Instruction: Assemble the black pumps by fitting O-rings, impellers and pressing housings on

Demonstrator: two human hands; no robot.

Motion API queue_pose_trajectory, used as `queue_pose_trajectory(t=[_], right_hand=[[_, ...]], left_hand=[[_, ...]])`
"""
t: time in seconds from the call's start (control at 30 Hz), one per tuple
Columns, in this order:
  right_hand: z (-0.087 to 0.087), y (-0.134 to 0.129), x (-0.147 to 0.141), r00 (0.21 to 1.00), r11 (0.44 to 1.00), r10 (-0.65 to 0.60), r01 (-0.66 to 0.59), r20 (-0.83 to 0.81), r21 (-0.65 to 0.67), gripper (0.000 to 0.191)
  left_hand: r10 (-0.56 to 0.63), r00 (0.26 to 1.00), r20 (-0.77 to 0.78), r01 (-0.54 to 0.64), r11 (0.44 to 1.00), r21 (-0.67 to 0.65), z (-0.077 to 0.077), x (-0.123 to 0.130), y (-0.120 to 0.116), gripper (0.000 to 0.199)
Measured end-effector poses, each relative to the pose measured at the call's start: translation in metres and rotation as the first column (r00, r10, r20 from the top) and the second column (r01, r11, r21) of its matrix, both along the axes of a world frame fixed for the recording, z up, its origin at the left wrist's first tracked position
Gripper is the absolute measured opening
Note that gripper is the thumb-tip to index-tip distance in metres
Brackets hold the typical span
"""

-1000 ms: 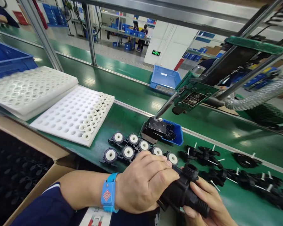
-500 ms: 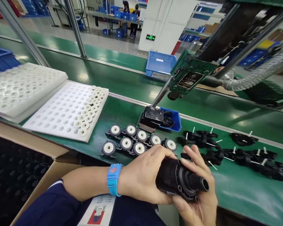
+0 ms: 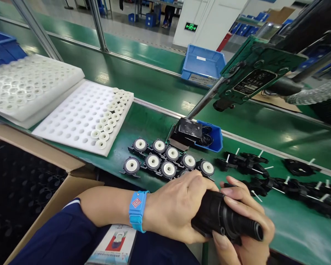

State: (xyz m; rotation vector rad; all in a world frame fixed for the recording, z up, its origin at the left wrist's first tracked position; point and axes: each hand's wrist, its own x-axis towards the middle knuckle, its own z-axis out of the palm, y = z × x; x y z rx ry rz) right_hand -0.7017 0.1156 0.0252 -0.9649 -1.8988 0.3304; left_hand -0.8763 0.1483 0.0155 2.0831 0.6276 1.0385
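A black plastic housing [image 3: 226, 217] with a round spout is held between both hands, low in the view and right of centre. My left hand [image 3: 179, 206], with a blue band on its wrist, wraps round the wide end. The fingers and thumb of my right hand [image 3: 248, 221] close round the spout end, which points right and toward me. Just beyond my left hand, several black parts with white discs [image 3: 153, 161] lie in rows on the green table [image 3: 146, 121]. Black parts with white pins [image 3: 251, 163] lie beyond my right hand.
White foam trays [image 3: 71, 117] with white rings are at the left. A small blue bin [image 3: 215, 138] with black rings stands behind the disc parts, beside a black block [image 3: 190, 129]. A green machine head [image 3: 253, 75] overhangs the right. An open cardboard box [image 3: 79, 184] is at the lower left.
Both hands and the black housing have moved a little to the right in the view. The spout has turned further sideways. The view has tilted down, and the machine head appears larger.
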Motion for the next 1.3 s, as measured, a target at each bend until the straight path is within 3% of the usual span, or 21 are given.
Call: queue_pose_trajectory(t=[0.33,0.83,0.93,1.0,1.1,1.2,1.3], right_hand=[[-0.013,0.008,0.009,0.997,0.998,0.064,-0.065,0.042,0.019,0.040],[-0.007,0.017,0.017,0.968,0.982,0.159,-0.175,0.196,0.065,0.047],[-0.008,0.020,0.016,0.964,0.982,0.170,-0.184,0.203,0.048,0.048],[-0.008,0.024,0.014,0.968,0.986,0.164,-0.167,0.188,0.001,0.049],[-0.005,0.030,0.009,0.988,0.989,0.121,-0.112,0.095,-0.096,0.066],[-0.001,0.034,0.005,0.978,0.993,0.052,-0.072,-0.200,-0.093,0.074],[0.000,0.032,0.003,0.943,0.994,0.039,-0.070,-0.332,-0.082,0.067]], left_hand=[[-0.017,0.999,0.040,0.020,0.997,-0.073,0.000,-0.002,0.006,0.053],[-0.049,0.997,0.066,0.051,0.998,-0.022,-0.007,-0.007,0.016,0.058],[-0.044,0.997,0.067,0.049,0.996,-0.079,-0.008,-0.008,0.017,0.061],[-0.018,0.997,0.081,0.034,0.980,-0.196,-0.007,-0.007,0.019,0.064],[0.015,0.978,0.206,0.090,0.867,-0.490,-0.002,-0.008,0.025,0.066],[0.005,0.882,0.471,0.365,0.627,-0.688,0.001,-0.013,0.032,0.068],[-0.051,0.719,0.693,0.656,0.380,-0.652,-0.004,-0.022,0.037,0.065]])
